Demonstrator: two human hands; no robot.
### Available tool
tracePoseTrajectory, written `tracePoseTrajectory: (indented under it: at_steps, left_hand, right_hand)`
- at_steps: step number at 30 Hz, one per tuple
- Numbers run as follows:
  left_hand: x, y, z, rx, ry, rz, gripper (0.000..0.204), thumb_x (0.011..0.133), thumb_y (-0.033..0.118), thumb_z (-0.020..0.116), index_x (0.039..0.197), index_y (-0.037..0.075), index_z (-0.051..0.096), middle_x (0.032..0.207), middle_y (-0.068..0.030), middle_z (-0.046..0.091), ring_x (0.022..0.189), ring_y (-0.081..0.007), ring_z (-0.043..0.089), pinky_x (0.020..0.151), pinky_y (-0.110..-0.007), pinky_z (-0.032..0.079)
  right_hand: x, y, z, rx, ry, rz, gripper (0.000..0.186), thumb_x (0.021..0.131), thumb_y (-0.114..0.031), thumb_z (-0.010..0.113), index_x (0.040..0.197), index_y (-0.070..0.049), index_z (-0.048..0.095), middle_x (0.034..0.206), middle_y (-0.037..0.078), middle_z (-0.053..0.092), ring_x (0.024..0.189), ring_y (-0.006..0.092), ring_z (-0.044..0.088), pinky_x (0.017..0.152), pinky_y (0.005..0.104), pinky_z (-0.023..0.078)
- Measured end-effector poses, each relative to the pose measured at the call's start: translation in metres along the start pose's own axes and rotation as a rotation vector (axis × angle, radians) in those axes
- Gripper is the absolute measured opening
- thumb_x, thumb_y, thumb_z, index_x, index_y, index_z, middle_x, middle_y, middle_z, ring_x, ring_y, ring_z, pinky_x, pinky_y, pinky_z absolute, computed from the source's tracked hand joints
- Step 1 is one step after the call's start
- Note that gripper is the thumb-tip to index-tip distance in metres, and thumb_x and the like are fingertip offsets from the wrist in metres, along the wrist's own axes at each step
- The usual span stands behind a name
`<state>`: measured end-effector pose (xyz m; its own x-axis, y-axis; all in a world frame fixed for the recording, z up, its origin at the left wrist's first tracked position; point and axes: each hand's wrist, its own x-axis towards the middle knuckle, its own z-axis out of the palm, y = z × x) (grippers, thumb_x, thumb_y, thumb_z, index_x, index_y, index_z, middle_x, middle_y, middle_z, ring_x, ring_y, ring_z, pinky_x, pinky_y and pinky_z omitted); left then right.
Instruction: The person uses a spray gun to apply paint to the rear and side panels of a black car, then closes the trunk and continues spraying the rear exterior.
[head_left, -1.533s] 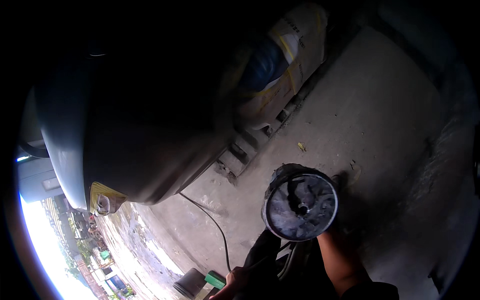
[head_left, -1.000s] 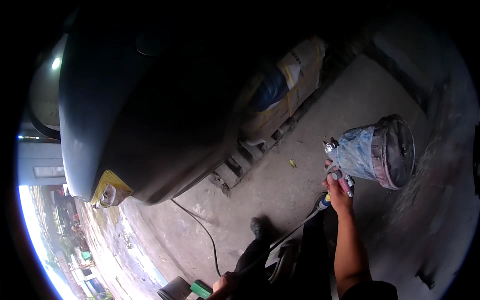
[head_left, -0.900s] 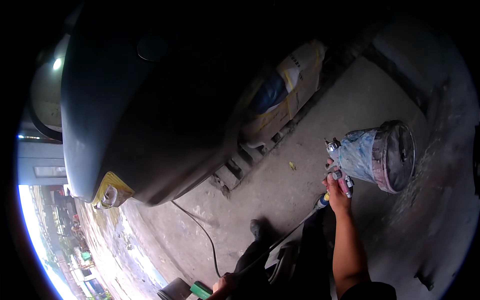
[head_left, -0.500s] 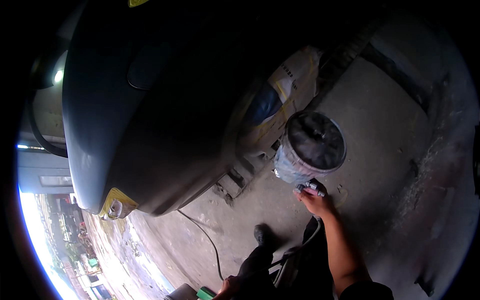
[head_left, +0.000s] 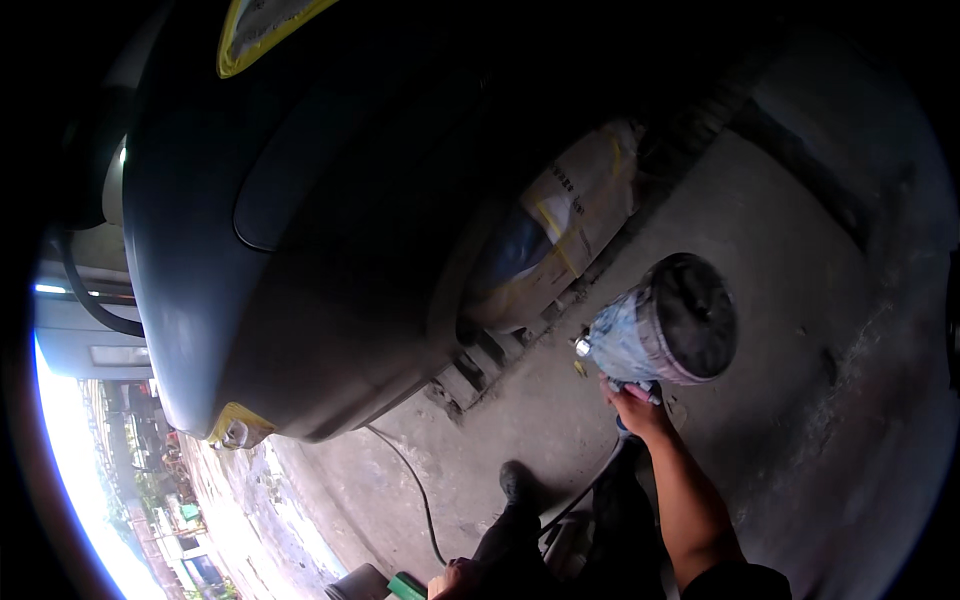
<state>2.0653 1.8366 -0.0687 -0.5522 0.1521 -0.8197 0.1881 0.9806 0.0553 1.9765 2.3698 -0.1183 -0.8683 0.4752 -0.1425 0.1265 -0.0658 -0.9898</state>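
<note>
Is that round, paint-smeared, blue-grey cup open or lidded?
Lidded, apparently: a dark, round disc covers the top of the blue-grey cup, hiding its contents.

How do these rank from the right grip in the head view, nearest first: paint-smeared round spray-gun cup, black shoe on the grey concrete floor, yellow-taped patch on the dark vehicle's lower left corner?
From the right grip:
1. Spray-gun cup: just above it in the picture.
2. Black shoe: lower left.
3. Yellow-taped patch: far left, on the vehicle.
</note>
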Motion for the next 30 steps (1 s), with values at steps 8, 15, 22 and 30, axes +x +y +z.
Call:
tracePoseTrajectory:
  at_steps: [8,15,22,30]
  left_hand:
    - [-0.008,0.067,-0.008,0.482,-0.178,0.263,0.013,0.072,0.024,0.06,0.072,0.012,0.064,0.078,-0.0085,0.065,0.079,-0.026,0.065,0.069,-0.041,0.052]
    - [-0.001,0.065,0.03,0.139,-0.132,0.094,0.023,0.076,0.03,0.058,0.074,0.008,0.066,0.079,-0.0119,0.066,0.082,-0.0286,0.064,0.074,-0.041,0.051]
    - [-0.008,0.129,-0.013,-0.076,-0.106,-0.042,0.029,0.078,0.035,0.057,0.079,0.008,0.067,0.084,-0.0132,0.066,0.085,-0.0303,0.064,0.077,-0.042,0.05]
    - [-0.005,0.091,-0.002,0.115,-0.188,0.104,0.046,0.079,0.051,0.053,0.086,0.009,0.069,0.091,-0.0149,0.066,0.09,-0.0318,0.063,0.08,-0.043,0.049]
  right_hand:
    - [0.053,0.01,-0.014,0.374,-0.424,0.257,0.017,0.085,-0.021,0.066,0.083,-0.006,0.059,0.067,0.0,0.058,0.06,0.0089,0.054,0.055,0.0241,0.044]
    - [0.119,0.004,-0.091,0.487,0.077,0.098,0.022,0.087,-0.025,0.063,0.098,-0.006,0.063,0.077,0.001,0.061,0.063,0.006,0.051,0.057,0.0208,0.042]
    - [0.072,-0.028,-0.079,0.283,0.24,0.056,0.035,0.092,-0.014,0.052,0.125,-0.004,0.045,0.119,0.003,0.052,0.08,0.0088,0.05,0.076,0.0233,0.044]
    - [-0.027,-0.037,-0.014,-0.822,-0.133,-0.495,0.024,0.088,-0.014,0.056,0.11,-0.004,0.055,0.105,0.008,0.06,0.086,0.0162,0.057,0.076,0.0305,0.047]
